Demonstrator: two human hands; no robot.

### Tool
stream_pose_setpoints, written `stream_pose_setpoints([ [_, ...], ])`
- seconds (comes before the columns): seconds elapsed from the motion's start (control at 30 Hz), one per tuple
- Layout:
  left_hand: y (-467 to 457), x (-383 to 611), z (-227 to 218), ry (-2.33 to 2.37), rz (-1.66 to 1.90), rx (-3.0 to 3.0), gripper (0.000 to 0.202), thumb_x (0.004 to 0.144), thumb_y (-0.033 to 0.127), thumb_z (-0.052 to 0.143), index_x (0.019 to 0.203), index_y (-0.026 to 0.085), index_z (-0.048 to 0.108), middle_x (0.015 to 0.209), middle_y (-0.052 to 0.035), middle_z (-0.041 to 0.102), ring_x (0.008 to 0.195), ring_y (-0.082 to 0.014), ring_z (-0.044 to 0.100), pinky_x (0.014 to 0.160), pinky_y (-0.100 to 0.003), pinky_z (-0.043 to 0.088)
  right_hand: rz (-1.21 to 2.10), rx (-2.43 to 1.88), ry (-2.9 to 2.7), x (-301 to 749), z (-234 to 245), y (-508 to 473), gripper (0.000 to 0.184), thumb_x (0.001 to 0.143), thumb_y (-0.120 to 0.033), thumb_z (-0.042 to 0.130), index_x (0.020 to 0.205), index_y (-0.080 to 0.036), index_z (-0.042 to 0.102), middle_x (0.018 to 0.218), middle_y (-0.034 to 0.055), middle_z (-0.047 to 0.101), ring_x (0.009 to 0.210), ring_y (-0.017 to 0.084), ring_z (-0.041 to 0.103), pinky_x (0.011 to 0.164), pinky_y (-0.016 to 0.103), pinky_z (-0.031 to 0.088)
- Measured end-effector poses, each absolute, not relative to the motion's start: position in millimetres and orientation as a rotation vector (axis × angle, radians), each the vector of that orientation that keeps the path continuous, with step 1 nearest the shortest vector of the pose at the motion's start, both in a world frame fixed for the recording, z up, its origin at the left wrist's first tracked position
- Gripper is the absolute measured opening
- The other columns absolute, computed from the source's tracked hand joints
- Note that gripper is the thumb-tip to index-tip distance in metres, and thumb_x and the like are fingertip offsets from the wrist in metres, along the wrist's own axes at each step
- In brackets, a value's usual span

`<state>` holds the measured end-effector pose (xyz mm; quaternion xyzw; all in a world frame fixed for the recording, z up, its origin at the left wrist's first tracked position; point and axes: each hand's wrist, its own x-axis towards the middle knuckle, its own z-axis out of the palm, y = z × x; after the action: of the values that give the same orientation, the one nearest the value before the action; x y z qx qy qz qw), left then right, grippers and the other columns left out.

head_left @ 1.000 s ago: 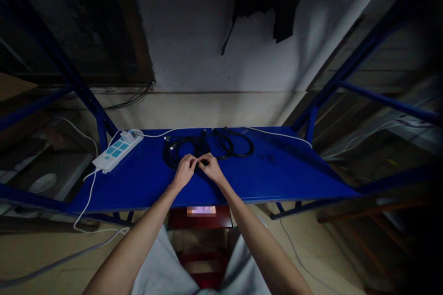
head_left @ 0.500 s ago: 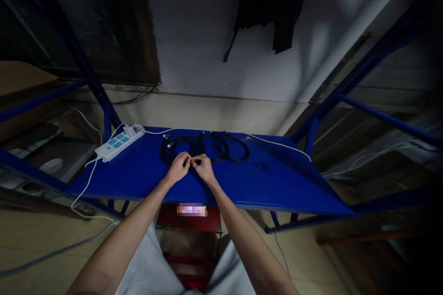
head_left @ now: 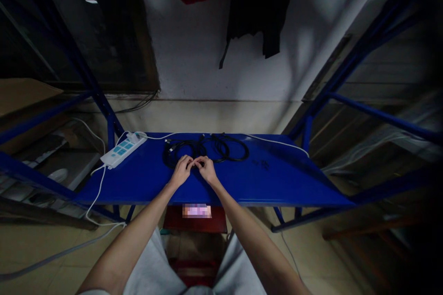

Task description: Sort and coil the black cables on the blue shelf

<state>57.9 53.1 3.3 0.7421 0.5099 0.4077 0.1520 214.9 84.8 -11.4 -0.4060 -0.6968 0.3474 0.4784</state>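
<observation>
Both, left hand (head_left: 181,173) and right hand (head_left: 208,171), stay pinched on black cable (head_left: 175,151) (unmoved).

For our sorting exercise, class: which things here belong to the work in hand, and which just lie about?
In hand: left hand, right hand, black cables pinched between them.
Lying about: power strip, white cord, hanging dark cloth.

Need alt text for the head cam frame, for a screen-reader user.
The person's left hand and right hand meet fingertip to fingertip at the near edge of coiled black cables on a blue metal shelf; whether they grip a cable is unclear. A white power strip lies at the shelf's far left corner.
</observation>
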Motion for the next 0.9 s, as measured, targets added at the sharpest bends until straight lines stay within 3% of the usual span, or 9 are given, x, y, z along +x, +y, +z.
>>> stream_pose_setpoints([
  [0.2, 54.4, 56.4, 2.8, 1.458, 1.159, 2.132, 0.019, 0.097, 0.017, 0.046, 0.080, 0.021, 0.056, 0.084, -0.0030, 0.057, 0.085, -0.0195, 0.057, 0.080, -0.033, 0.046, 0.913, -0.991, -1.613, 214.0, -8.6, 82.5, 0.019, 0.078, -0.023, 0.061, 0.097, -0.022, 0.059, 0.077, 0.0000, 0.069, 0.075, 0.020, 0.070, 0.068, 0.029, 0.048],
  [0.53, 52.0, 56.1, 2.3, 1.483, 1.064, 2.137, 0.019, 0.099, 0.021, 0.047, 0.085, 0.021, 0.059, 0.088, -0.0040, 0.062, 0.088, -0.0213, 0.060, 0.084, -0.036, 0.043, 0.907, -1.038, -1.631, 215.6, -12.7, 81.9, 0.026, 0.080, -0.029, 0.066, 0.104, -0.023, 0.055, 0.079, 0.0002, 0.071, 0.076, 0.022, 0.069, 0.069, 0.030, 0.047],
  [0.7, 53.1, 56.3, 1.0, 1.501, 1.080, 2.104, 0.019, 0.100, 0.025, 0.049, 0.086, 0.020, 0.060, 0.088, -0.0040, 0.063, 0.087, -0.0209, 0.059, 0.084, -0.036, 0.042, 0.823, -1.045, -1.660, 215.2, -14.9, 84.7, 0.006, 0.083, -0.028, 0.064, 0.084, -0.023, 0.061, 0.082, 0.0029, 0.070, 0.080, 0.021, 0.066, 0.077, 0.032, 0.049],
  [0.9, 54.9, 56.1, 0.5, 1.443, 1.201, 2.033, 0.018, 0.098, 0.021, 0.051, 0.083, 0.020, 0.059, 0.084, -0.0027, 0.059, 0.083, -0.0178, 0.058, 0.079, -0.031, 0.044, 0.802, -1.066, -1.747, 216.4, -13.4, 84.6, 0.011, 0.087, -0.027, 0.063, 0.082, -0.021, 0.072, 0.084, 0.0050, 0.072, 0.086, 0.021, 0.064, 0.081, 0.033, 0.049],
])
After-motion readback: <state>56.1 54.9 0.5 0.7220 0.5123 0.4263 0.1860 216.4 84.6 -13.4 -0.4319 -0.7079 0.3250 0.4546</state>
